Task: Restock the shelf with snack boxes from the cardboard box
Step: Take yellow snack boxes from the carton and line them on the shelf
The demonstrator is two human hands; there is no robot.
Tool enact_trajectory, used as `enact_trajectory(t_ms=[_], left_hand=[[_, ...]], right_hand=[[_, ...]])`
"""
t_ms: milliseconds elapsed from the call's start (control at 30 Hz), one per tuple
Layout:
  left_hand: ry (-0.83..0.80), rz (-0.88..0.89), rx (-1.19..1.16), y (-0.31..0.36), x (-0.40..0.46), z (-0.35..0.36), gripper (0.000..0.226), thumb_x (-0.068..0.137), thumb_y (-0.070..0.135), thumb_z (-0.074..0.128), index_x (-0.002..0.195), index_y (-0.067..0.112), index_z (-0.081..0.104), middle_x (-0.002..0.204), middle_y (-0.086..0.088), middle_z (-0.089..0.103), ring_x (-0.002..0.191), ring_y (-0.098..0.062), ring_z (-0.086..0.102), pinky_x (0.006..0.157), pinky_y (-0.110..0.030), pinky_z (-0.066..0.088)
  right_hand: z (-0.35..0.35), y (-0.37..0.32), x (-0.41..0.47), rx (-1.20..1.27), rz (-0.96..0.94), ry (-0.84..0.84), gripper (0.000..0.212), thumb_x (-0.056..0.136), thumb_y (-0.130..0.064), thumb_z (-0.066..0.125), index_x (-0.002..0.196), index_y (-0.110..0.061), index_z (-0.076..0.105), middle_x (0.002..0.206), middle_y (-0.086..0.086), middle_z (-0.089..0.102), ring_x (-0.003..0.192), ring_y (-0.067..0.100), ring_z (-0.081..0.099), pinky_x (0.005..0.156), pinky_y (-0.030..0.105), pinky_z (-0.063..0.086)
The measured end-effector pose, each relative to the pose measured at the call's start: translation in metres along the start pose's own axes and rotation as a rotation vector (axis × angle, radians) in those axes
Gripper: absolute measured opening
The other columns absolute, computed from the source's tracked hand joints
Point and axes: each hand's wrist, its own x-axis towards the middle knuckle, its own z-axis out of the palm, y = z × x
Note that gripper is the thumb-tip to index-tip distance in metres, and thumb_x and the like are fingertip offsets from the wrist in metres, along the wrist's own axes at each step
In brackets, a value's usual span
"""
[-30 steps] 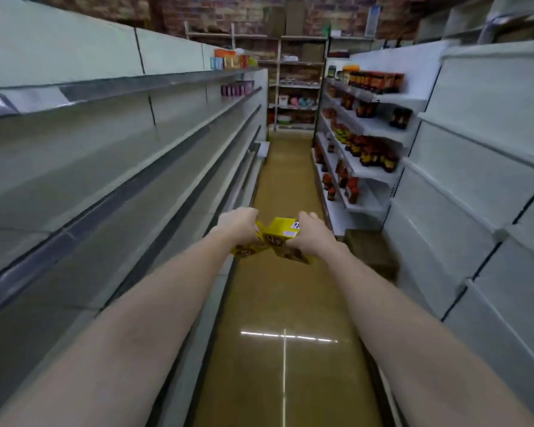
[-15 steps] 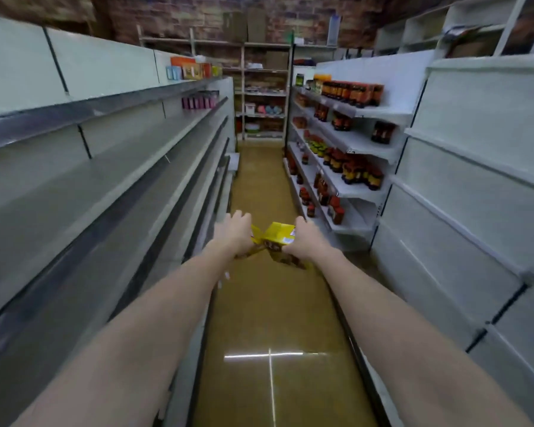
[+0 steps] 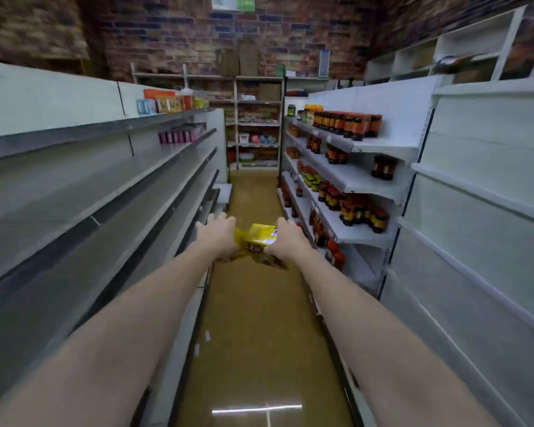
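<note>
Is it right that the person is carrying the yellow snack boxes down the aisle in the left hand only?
Not quite. The head view shows both hands on the yellow snack boxes: the left hand and the right hand grip them from either side. They are being carried down the aisle.

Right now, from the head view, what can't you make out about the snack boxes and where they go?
- Yellow snack boxes: the left hand and right hand cover both ends, so the count is unclear.
- Box print: blurred, too small to read.
- Cardboard box: not in view.
- Boxes on the far left top shelf: too distant to identify.
</note>
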Motion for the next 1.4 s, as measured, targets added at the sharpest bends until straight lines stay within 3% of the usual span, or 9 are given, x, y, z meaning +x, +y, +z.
enact_trajectory(t_ms=[233, 600, 967, 1200, 1400], left_hand=[[0.004, -0.030, -0.001, 0.007, 0.125, 0.006, 0.072, 0.078, 0.057, 0.070, 0.133, 0.017, 0.046, 0.135, -0.008, 0.045, 0.131, -0.035, 0.037, 0.108, -0.061, 0.030], [0.030, -0.016, -0.019, -0.050, 0.325, 0.061, 0.070, 0.077, 0.060, 0.067, 0.130, 0.019, 0.049, 0.133, -0.007, 0.046, 0.129, -0.032, 0.038, 0.106, -0.058, 0.031], [0.114, -0.074, -0.077, -0.151, 0.554, 0.082, 0.045, 0.087, 0.039, 0.061, 0.125, 0.018, 0.050, 0.131, -0.008, 0.048, 0.126, -0.033, 0.039, 0.103, -0.058, 0.033], [0.125, -0.162, -0.131, -0.198, 0.655, 0.104, 0.066, 0.070, 0.051, 0.076, 0.124, 0.023, 0.052, 0.126, -0.005, 0.050, 0.124, -0.030, 0.043, 0.102, -0.058, 0.038], [0.160, -0.234, -0.085, -0.220, 0.741, 0.120, 0.061, 0.077, 0.049, 0.072, 0.126, 0.019, 0.051, 0.127, -0.006, 0.050, 0.122, -0.031, 0.043, 0.098, -0.055, 0.037]], right_hand=[[-0.007, 0.027, 0.124, -0.033, -0.026, -0.021, 0.049, 0.078, -0.035, 0.074, 0.111, -0.015, 0.043, 0.120, 0.010, 0.046, 0.111, 0.032, 0.047, 0.086, 0.047, 0.049], [0.051, 0.027, 0.322, -0.067, -0.024, -0.023, 0.057, 0.074, -0.036, 0.077, 0.116, -0.013, 0.045, 0.119, 0.009, 0.046, 0.111, 0.032, 0.048, 0.087, 0.049, 0.050], [0.096, -0.020, 0.556, -0.008, -0.019, 0.026, 0.058, 0.077, -0.034, 0.075, 0.122, -0.013, 0.045, 0.121, 0.008, 0.045, 0.112, 0.031, 0.048, 0.092, 0.049, 0.049], [0.131, -0.030, 0.666, 0.052, -0.034, 0.044, 0.057, 0.075, -0.033, 0.075, 0.120, -0.013, 0.045, 0.119, 0.008, 0.045, 0.112, 0.030, 0.047, 0.090, 0.045, 0.047], [0.160, -0.025, 0.770, 0.138, -0.084, 0.005, 0.058, 0.074, -0.031, 0.075, 0.122, -0.013, 0.047, 0.119, 0.008, 0.045, 0.112, 0.029, 0.047, 0.093, 0.046, 0.047]])
